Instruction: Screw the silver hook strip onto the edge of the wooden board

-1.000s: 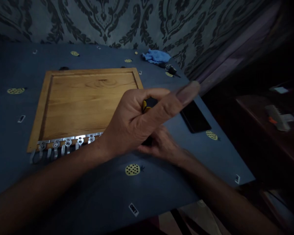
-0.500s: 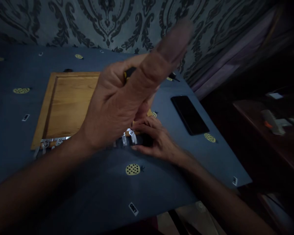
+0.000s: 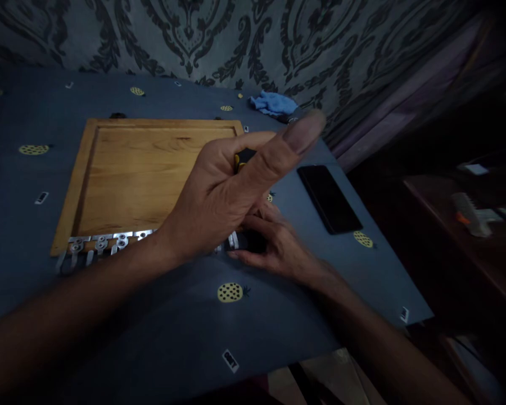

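Note:
My left hand [image 3: 227,188] is closed in a fist above the board's near right corner, thumb stretched out. Inside it shows a tool with a black and yellow handle [image 3: 243,159]; its lower end is hidden. Below, my right hand [image 3: 274,242] curls at the board's near edge, finger and thumb around a small metal fitting [image 3: 233,241]. Something dark sits under that palm, too shaded to name. The wooden framed board [image 3: 130,180] lies flat, with a row of screwed metal fittings [image 3: 101,242] along its near edge. My left wrist covers part of this row.
A black phone [image 3: 331,199] lies to the right of the hands. Behind them, a blue cloth [image 3: 273,103] rests near the patterned wall [image 3: 211,39]. The blue tablecloth [image 3: 160,337] has pineapple prints. Beyond the table's right edge stands a dark brown surface with small items [image 3: 472,214].
My left hand has shifted slightly right, its thumb tip lower in view. More of the board and fittings shows, and the blue cloth is uncovered. My right hand stays at the near edge.

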The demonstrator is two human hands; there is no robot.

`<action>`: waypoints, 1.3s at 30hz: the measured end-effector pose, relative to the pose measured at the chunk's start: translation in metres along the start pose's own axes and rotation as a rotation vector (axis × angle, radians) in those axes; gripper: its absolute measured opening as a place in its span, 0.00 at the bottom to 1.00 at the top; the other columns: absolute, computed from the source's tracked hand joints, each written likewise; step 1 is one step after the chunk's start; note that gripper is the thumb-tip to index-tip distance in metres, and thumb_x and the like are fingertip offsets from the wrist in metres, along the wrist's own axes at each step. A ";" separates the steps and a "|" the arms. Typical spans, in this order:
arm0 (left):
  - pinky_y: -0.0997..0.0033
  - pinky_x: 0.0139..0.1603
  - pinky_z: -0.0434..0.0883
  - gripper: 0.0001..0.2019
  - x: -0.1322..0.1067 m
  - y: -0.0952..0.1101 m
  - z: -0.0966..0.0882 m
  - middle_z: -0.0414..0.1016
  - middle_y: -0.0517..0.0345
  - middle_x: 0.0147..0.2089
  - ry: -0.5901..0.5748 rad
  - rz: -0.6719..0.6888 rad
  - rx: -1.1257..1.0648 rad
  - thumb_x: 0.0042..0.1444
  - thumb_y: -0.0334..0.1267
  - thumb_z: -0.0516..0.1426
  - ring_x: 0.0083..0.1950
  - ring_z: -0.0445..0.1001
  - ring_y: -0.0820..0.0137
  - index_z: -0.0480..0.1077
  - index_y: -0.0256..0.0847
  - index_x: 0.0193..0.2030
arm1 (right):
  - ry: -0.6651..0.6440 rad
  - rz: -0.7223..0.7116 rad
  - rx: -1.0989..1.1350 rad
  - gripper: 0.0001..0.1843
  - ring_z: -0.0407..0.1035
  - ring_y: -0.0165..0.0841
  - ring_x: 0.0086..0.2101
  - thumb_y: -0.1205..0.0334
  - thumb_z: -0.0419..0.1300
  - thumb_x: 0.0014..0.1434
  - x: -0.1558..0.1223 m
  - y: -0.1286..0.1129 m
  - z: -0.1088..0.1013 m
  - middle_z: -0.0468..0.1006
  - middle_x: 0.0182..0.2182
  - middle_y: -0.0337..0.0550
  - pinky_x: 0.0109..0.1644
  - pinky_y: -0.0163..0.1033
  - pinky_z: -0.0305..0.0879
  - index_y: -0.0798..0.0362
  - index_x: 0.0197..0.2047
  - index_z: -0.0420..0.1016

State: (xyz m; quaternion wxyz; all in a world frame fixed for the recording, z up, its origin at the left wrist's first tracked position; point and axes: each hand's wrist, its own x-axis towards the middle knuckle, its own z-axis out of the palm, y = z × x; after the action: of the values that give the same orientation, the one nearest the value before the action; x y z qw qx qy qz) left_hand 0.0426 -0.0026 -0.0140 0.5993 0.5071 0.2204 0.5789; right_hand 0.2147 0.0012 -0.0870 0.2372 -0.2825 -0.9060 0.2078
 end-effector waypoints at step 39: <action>0.72 0.25 0.57 0.25 -0.009 0.008 0.006 0.53 0.64 0.22 -0.148 0.037 0.308 0.66 0.47 0.53 0.23 0.54 0.79 0.54 0.40 0.19 | 0.008 0.028 0.017 0.20 0.70 0.45 0.46 0.44 0.62 0.62 -0.002 0.001 0.003 0.77 0.41 0.49 0.47 0.51 0.68 0.53 0.45 0.76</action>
State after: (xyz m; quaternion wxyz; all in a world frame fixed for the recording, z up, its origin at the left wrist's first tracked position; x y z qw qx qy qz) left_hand 0.0417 -0.0139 -0.0079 0.5183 0.6381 0.2526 0.5102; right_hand 0.2152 -0.0001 -0.0907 0.2403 -0.2940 -0.8991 0.2179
